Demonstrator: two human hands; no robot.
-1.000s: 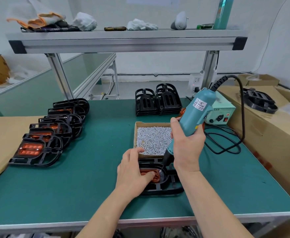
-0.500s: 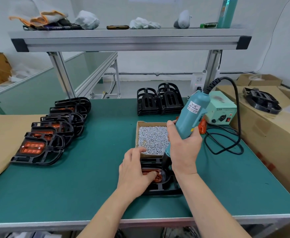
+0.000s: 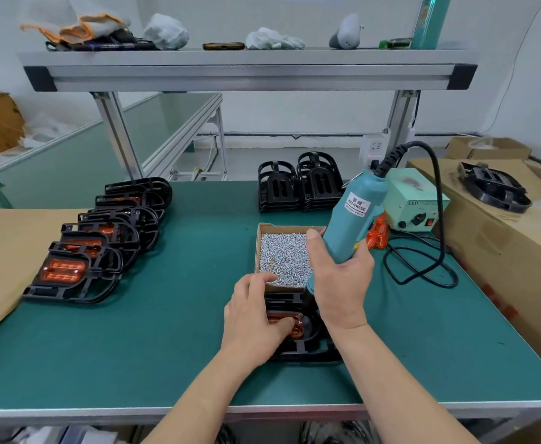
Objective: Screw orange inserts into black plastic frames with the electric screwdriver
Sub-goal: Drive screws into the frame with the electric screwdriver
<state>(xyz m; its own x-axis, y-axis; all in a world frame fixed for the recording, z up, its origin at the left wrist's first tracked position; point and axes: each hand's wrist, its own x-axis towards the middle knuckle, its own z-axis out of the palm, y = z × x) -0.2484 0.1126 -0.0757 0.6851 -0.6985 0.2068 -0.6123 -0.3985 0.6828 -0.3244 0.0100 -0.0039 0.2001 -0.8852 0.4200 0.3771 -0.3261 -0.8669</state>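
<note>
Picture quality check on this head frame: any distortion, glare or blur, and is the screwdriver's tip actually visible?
Head view: the wide-angle lens slightly bows the shelf rail; light is soft and even, without hard shadows; the label on the electric screwdriver reads sharp; the right hand hides most of its bit over the black frame.

"What colour is the table top (image 3: 134, 347)?"

"Dark green. The electric screwdriver (image 3: 352, 225) is blue-green with a white label. Its cable (image 3: 435, 219) is black."

"And the little screws (image 3: 283, 257)?"

"Shiny silver. Their cardboard box (image 3: 257, 248) is brown."

"The nearest frame (image 3: 304, 354)?"

"Black. The insert (image 3: 296, 330) in it is orange."

"The row of frames (image 3: 102, 238) on the left?"

"Black too, with orange inserts that have bright stripes."

"The stacked frames (image 3: 298, 184) at the back?"

"All black."

"The power box (image 3: 416, 200)?"

"Pale green, with a black knob (image 3: 418, 219) and a red switch (image 3: 430, 223)."
</note>
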